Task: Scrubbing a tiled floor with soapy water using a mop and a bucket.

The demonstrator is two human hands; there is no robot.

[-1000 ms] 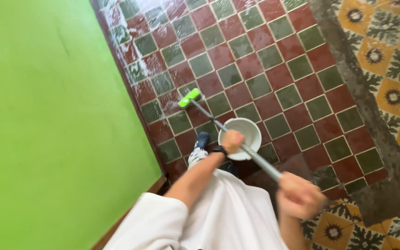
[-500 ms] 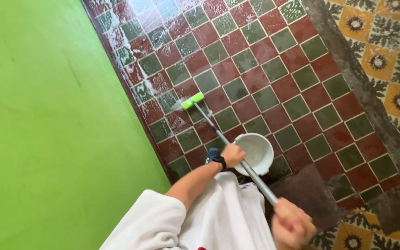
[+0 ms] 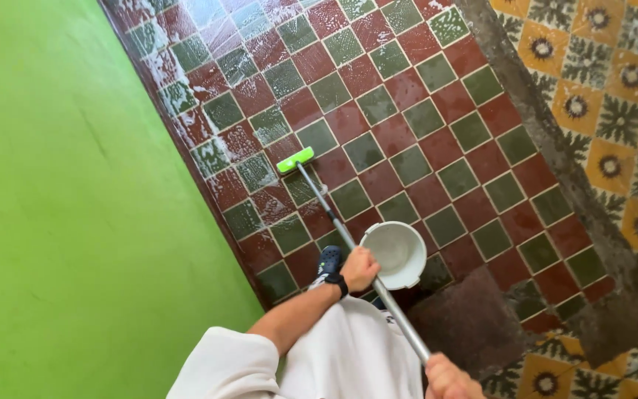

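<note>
Both hands gripping metal pole (image 3: 363, 266), green scrub brush (image 3: 295, 159) on soapy tiles (image 3: 260, 125), right hand (image 3: 448, 377) partly cropped

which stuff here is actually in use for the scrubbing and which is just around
In use: long-handled brush, gripped by left hand and right hand; soapy checked tiles; white bucket beside the handle.

Just around: green wall; patterned yellow tiles.

left hand (image 3: 359, 268): fist closed, arm stretched forward | right hand (image 3: 448, 378): closed, low, partly cropped

White short sleeve (image 3: 223, 362) — black wristwatch (image 3: 336, 282).
</note>
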